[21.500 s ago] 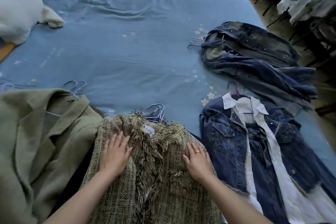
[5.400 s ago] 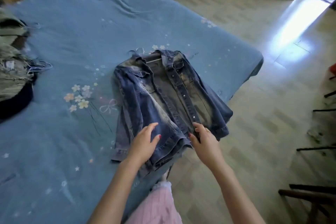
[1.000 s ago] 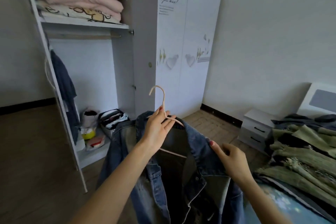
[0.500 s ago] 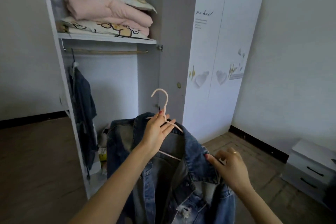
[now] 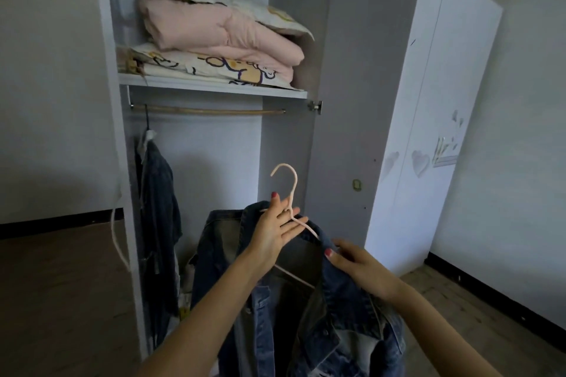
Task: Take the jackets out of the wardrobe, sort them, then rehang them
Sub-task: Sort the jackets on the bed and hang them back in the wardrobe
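Our left hand [image 5: 273, 234] holds a pale pink plastic hanger [image 5: 292, 203] at the base of its hook, neck between the fingers, and our right hand [image 5: 360, 266] pinches the collar of the faded blue denim jacket [image 5: 306, 315] draped on it. We hold it near us, in front of the open white wardrobe [image 5: 343, 101]. Farther in, a wooden rail [image 5: 208, 111] carries another dark denim jacket [image 5: 159, 214] at its left end, below a shelf of folded pink bedding [image 5: 220, 37].
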